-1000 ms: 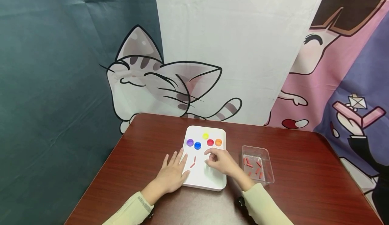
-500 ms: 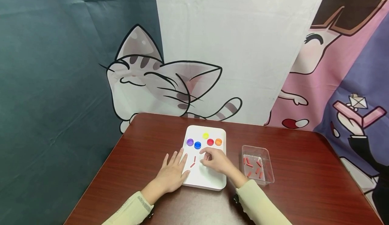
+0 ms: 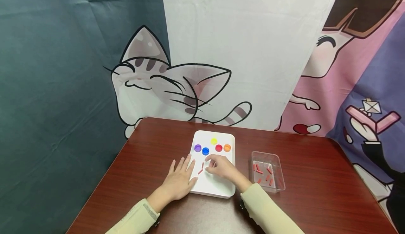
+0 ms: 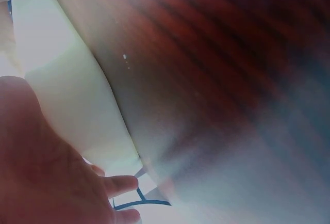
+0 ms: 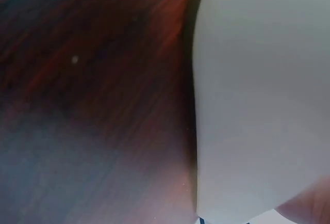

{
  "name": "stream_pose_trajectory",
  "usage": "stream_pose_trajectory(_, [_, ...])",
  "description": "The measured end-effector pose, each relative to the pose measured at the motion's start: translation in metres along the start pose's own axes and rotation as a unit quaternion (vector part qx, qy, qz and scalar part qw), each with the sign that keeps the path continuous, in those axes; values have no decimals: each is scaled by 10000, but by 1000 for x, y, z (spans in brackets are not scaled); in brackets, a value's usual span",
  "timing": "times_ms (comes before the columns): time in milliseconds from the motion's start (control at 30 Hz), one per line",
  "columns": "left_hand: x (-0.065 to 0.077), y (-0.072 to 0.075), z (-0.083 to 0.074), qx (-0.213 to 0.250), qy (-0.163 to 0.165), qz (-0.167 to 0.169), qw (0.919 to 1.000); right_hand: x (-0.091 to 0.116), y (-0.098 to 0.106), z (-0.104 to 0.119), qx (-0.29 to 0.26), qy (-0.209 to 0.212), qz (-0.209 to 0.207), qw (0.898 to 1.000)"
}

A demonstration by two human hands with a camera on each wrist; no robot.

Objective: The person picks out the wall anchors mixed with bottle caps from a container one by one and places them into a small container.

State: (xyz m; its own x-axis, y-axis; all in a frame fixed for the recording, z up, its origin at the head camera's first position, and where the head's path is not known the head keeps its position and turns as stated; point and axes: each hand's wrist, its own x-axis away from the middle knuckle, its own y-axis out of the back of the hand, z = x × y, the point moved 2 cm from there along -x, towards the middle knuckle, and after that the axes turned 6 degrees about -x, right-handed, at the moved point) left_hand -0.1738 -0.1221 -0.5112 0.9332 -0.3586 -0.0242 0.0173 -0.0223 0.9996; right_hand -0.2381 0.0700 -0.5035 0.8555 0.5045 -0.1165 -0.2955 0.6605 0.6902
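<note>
My left hand point(image 3: 179, 180) lies flat with fingers spread at the left edge of a white tray point(image 3: 218, 190). Two thin red sticks point(image 3: 200, 171) lie on the tray between my hands. Over the middle of the tray, my right hand point(image 3: 220, 166) is bent, its thumb and index fingertips just right of the sticks; I cannot tell whether it holds anything. Toward the far end sit small round caps: purple point(image 3: 197, 148), blue point(image 3: 205, 151), yellow point(image 3: 214, 141), red point(image 3: 218, 148) and orange point(image 3: 227, 148). The right wrist view shows mostly tray and table, with a bit of hand point(image 5: 309, 203) at the corner.
Right of the tray stands a clear plastic box point(image 3: 278, 170) with several red sticks inside. Both stand on a dark red wooden table point(image 3: 158, 139). A printed cloth point(image 3: 221, 33) hangs behind the table.
My right hand has moved left across the tray, closer to the two red sticks. My left hand, the caps and the sticks on the tray have stayed in place.
</note>
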Motion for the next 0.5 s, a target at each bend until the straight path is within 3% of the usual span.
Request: stream_pose_trajectory(500, [1, 1, -1, -21, -42, -34, 10000, -11, -11, -2, 722, -303, 306, 9965])
